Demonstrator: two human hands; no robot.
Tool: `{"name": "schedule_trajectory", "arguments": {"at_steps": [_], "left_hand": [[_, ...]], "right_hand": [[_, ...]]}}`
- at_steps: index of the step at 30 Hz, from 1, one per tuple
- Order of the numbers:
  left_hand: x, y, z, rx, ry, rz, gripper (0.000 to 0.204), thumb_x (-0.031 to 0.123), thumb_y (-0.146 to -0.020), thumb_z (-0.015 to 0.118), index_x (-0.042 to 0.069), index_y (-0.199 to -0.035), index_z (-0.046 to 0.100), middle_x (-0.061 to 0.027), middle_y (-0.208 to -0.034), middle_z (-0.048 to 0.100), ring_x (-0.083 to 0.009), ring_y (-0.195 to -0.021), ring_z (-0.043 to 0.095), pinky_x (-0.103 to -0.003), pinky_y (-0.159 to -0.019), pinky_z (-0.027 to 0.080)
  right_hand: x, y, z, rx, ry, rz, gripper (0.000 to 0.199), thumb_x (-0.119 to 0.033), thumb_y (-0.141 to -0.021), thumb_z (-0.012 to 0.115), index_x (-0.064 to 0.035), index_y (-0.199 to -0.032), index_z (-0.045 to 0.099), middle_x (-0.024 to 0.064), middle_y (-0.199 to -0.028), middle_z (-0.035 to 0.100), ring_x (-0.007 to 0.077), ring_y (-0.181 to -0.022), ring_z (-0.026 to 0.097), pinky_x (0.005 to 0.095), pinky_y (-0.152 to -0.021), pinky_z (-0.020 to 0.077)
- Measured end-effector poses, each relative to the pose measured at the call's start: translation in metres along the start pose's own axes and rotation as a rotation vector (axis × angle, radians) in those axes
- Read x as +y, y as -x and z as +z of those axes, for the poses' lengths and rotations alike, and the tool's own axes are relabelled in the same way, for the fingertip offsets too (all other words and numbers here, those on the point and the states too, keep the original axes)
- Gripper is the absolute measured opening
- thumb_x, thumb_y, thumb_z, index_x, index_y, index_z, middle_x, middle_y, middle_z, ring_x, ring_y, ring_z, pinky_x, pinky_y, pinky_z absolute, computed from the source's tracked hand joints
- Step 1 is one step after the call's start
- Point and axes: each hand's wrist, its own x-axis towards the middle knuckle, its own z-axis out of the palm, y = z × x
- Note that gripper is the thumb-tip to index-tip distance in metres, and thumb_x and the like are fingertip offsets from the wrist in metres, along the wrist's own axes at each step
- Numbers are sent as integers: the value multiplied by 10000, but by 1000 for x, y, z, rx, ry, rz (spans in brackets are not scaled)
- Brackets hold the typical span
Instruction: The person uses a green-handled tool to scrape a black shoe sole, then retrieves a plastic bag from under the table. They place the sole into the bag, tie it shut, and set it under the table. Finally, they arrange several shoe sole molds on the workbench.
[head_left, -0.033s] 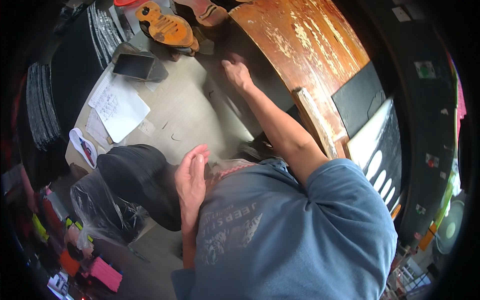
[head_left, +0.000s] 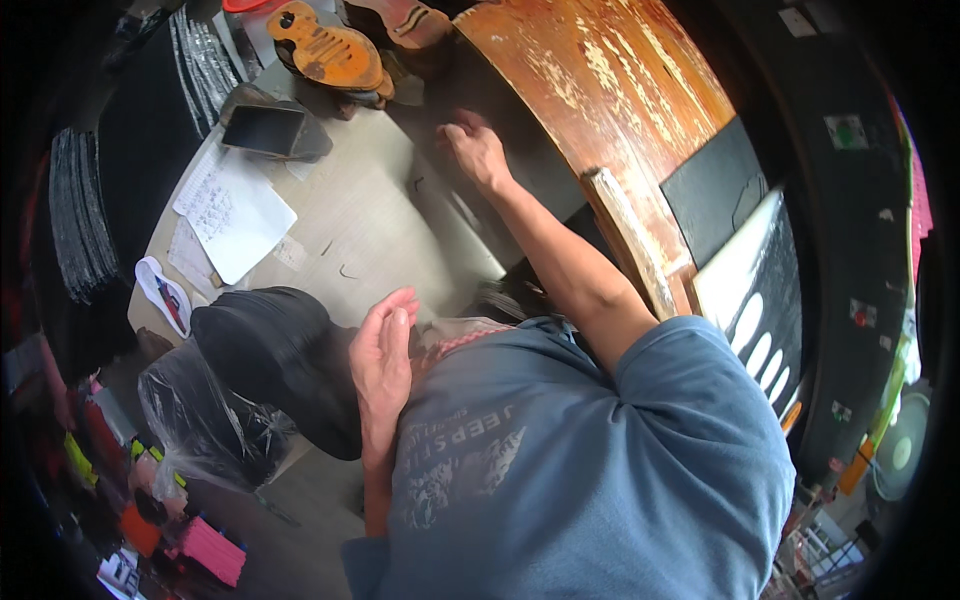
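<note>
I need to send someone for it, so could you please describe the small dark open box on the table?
On the pale table, look to the far end, beside the white paper sheets. The dark box sits there, hollow and open-sided, just below the orange wooden shoe last; nothing else nearby is box-shaped.

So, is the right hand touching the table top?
Touching. In the head view the right hand lies with its fingertips pressed down on the grey table, with no gap visible.

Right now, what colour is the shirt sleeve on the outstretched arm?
Blue, a muted grey-blue short sleeve, seen best in the head view.
</note>
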Motion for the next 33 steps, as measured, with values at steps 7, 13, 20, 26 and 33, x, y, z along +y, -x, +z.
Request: {"name": "schedule_trajectory", "arguments": {"at_steps": [7,13,20,26,33], "left_hand": [[-15,36,2,-225,18,50,340,158,-1095,498,-67,-1321,615,-160,-1238,685,-198,-1142,656,-329,-1015,509],[-70,53,19,-449,25,20,299,103,-1073,556,-53,-1322,615,-138,-1219,690,-159,-1101,660,-288,-984,514],[-166,23,84,-448,-63,-61,397,186,-1042,616,-40,-1365,568,-194,-1243,691,-224,-1063,704,-332,-934,557],[-248,-57,181,-229,-145,-108,554,269,-999,644,-60,-1421,501,-279,-1401,582,-395,-1203,638,-426,-1070,472],[-325,-137,279,-56,53,150,448,132,-989,588,-52,-1394,532,-207,-1358,624,-307,-1216,609,-394,-1052,456]], "right_hand": [[44,191,-91,-52,70,69,285,-244,-1026,623,13,-1132,686,39,-817,693,105,-752,637,260,-692,525],[161,220,-161,317,-54,456,335,-269,-1027,594,-49,-1278,624,106,-1022,733,200,-890,726,336,-684,578],[231,102,-207,245,62,-4,407,-397,-1075,505,-88,-1330,573,140,-1245,673,266,-1008,704,446,-790,590],[219,68,-208,256,-472,354,510,-473,-1102,386,-69,-1362,557,124,-1297,657,292,-1174,653,491,-965,559],[212,68,-230,76,-83,-213,575,-488,-1101,397,-52,-1462,497,116,-1393,595,282,-1249,608,423,-1053,523]]}}
